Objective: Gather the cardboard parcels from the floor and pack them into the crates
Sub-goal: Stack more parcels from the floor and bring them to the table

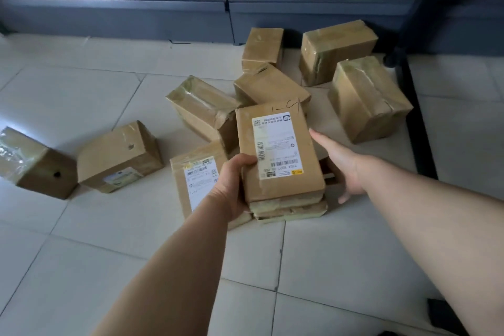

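The left hand [231, 185] clamps one edge of a stack low by the tiled floor [109, 254], thumb on the labelled parcel [278, 150]. The right hand [343, 169] is spread open beside it (no crates in view). Gripped one-sidedly, the lower parcels [289, 209] could slide out.

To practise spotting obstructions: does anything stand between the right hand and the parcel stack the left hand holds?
Nothing visible does. The right hand lies open close beside the parcel stack, which the left hand grips from the other side.
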A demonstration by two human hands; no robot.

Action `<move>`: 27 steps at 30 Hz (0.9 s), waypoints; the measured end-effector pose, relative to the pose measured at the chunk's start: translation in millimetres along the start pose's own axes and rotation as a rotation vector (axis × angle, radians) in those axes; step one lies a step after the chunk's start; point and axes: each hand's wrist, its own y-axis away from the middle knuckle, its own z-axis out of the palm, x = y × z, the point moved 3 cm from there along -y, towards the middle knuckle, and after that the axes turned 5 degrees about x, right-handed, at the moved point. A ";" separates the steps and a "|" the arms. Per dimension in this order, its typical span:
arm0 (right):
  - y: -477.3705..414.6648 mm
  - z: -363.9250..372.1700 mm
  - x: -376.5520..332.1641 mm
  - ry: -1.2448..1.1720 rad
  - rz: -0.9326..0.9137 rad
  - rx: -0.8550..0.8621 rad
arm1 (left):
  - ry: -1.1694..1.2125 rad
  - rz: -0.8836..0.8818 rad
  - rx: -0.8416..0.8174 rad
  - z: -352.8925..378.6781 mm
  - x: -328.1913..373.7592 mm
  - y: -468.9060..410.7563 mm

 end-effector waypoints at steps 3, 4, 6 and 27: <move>-4.5 21.6 2.3 0.063 -0.015 -0.130 | -0.008 0.014 -0.053 -29.2 2.9 1.9; -6.3 26.3 3.5 0.066 -0.021 -0.132 | -0.028 0.009 -0.068 -35.3 2.6 1.2; -10.1 33.1 3.6 0.040 -0.049 -0.091 | -0.049 0.003 -0.077 -41.0 3.6 2.6; 10.5 48.0 34.9 -0.267 -0.039 -0.154 | 0.228 -0.042 -0.048 -8.1 -38.4 25.7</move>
